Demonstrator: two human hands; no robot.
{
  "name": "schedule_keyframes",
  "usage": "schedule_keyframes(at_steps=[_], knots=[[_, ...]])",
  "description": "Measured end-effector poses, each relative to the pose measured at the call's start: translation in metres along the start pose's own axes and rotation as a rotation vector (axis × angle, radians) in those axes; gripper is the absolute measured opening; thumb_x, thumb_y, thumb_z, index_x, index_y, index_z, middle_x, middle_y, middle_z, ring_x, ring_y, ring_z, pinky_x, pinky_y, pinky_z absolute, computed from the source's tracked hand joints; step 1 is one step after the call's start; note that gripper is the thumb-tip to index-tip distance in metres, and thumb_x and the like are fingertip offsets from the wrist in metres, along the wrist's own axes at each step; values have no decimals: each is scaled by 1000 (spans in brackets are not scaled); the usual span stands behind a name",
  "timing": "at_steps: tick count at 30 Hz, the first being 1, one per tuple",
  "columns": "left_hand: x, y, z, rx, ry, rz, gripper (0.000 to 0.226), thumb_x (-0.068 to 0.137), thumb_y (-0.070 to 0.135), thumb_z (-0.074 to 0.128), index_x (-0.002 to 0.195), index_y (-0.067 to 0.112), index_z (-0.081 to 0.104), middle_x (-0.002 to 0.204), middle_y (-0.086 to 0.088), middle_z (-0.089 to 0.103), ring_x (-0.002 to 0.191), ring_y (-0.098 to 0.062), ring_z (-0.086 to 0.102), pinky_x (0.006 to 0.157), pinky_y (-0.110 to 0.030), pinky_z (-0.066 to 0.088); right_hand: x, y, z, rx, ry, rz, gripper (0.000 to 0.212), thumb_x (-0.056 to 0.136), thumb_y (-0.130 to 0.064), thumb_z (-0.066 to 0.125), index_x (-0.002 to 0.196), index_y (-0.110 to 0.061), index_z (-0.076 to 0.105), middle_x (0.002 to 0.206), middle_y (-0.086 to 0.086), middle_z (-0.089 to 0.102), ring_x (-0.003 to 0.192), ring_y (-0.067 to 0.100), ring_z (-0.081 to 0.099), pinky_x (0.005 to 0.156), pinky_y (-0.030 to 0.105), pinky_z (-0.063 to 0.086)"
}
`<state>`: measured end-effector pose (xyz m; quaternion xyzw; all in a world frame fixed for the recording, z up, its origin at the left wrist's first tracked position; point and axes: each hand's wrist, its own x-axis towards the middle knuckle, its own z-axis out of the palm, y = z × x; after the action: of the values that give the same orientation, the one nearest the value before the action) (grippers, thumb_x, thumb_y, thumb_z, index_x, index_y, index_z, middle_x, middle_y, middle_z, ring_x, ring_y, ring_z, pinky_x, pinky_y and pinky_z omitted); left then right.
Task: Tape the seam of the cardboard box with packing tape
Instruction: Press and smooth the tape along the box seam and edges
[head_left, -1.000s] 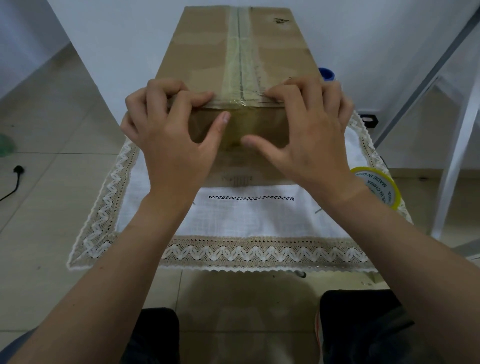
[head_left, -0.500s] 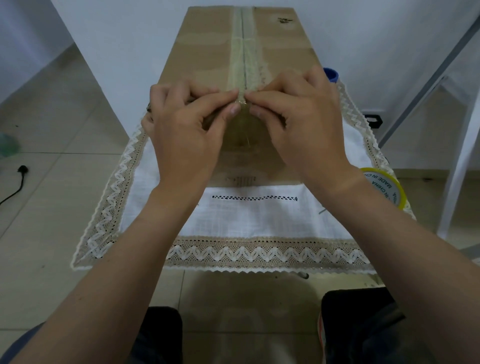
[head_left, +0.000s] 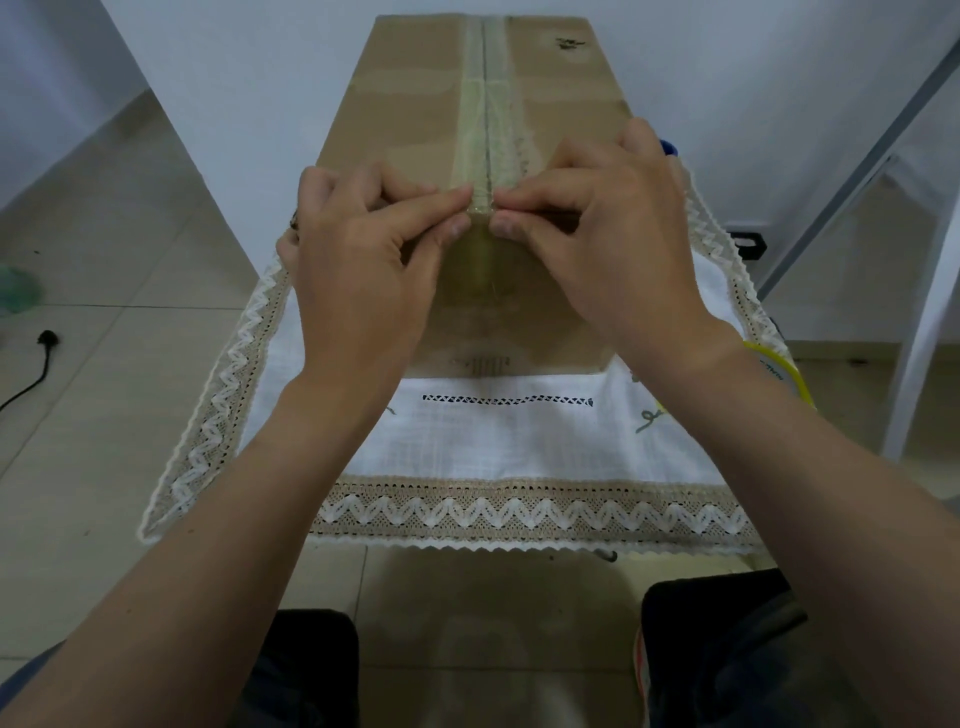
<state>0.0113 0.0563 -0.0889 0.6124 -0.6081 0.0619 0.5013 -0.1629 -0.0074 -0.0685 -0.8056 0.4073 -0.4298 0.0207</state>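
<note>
Pinching the cardboard box (head_left: 415, 104) edge, left hand (head_left: 358, 254) and right hand (head_left: 613, 234) curl tight. Packing tape (head_left: 480, 156) lies between their fingertips.

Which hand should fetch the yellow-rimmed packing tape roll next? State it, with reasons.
Right hand: the yellow-rimmed tape roll lies beside its wrist; the left hand would have to cross the brown cardboard box.

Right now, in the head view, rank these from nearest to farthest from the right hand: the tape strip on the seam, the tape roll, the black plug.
1. Tape strip: the right hand pinches it at the near edge of the box.
2. Tape roll: on the cloth, beside the right wrist.
3. Black plug: on the floor, far left.
</note>
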Motion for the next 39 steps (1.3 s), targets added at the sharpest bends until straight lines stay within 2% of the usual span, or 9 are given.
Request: schedule_keyframes(at_steps=[3, 6, 14, 19, 22, 27, 34, 39], knots=[[-2, -2, -2, 4, -10, 13, 22, 98, 35, 68, 119, 34, 77, 108, 6, 69, 112, -33, 54, 92, -62, 48, -4, 5, -1, 27, 7, -7, 17, 93, -45, 71, 105, -37, 80, 96, -11, 72, 100, 28, 50, 91, 46, 39], [-2, 0, 1, -14, 14, -34, 22, 94, 41, 72, 115, 35, 79, 105, 8, 67, 112, -31, 54, 93, -60, 49, -5, 2, 3, 26, 38, 18, 17, 90, -48, 72, 101, -37, 80, 94, -11, 71, 100, 26, 50, 90, 40, 33], [3, -1, 4, -39, 36, -90, 26, 87, 56, 75, 108, 41, 79, 97, 11, 66, 113, -26, 53, 92, -60, 49, -1, -4, 4, -22, 63, 62, 35, 81, -62, 75, 85, -27, 77, 92, -6, 64, 100, 27, 52, 86, 44, 39], [-3, -3, 4, 41, 38, -18, 32, 86, 56, 74, 115, 41, 77, 104, 10, 65, 115, -28, 54, 95, -58, 42, -6, -3, -1, -159, 67, 73, 46, 77, -72, 71, 91, -29, 73, 106, -7, 62, 104, 29, 52, 87, 40, 37], [-6, -5, 4, 107, 44, 14, 36, 86, 57, 74, 118, 42, 76, 109, 8, 68, 115, -29, 55, 93, -53, 37, -12, -4, 1, -225, 65, 42, 49, 77, -72, 70, 94, -27, 69, 110, -4, 62, 103, 31, 52, 86, 44, 40], [-11, -13, 6, 207, 51, 95, 44, 88, 63, 70, 126, 40, 73, 117, 6, 68, 114, -32, 56, 91, -51, 40, -20, 0, 10, -308, 93, 7, 57, 73, -73, 73, 101, -24, 64, 116, 2, 61, 104, 34, 53, 86, 46, 40], [-19, -23, 12, 287, 64, 160, 54, 89, 65, 70, 135, 37, 67, 128, -5, 66, 118, -37, 60, 92, -57, 44, -30, 5, 19, -358, 151, -42, 66, 73, -74, 72, 107, -19, 60, 121, 7, 62, 103, 37, 52, 90, 45, 32], [-22, -29, 16, 325, 52, 173, 65, 83, 67, 71, 140, 38, 61, 132, -8, 63, 122, -37, 57, 94, -59, 45, -34, 9, 23, -349, 169, -50, 64, 76, -73, 69, 111, -20, 58, 124, 8, 61, 105, 29, 42, 94, 46, 31]])
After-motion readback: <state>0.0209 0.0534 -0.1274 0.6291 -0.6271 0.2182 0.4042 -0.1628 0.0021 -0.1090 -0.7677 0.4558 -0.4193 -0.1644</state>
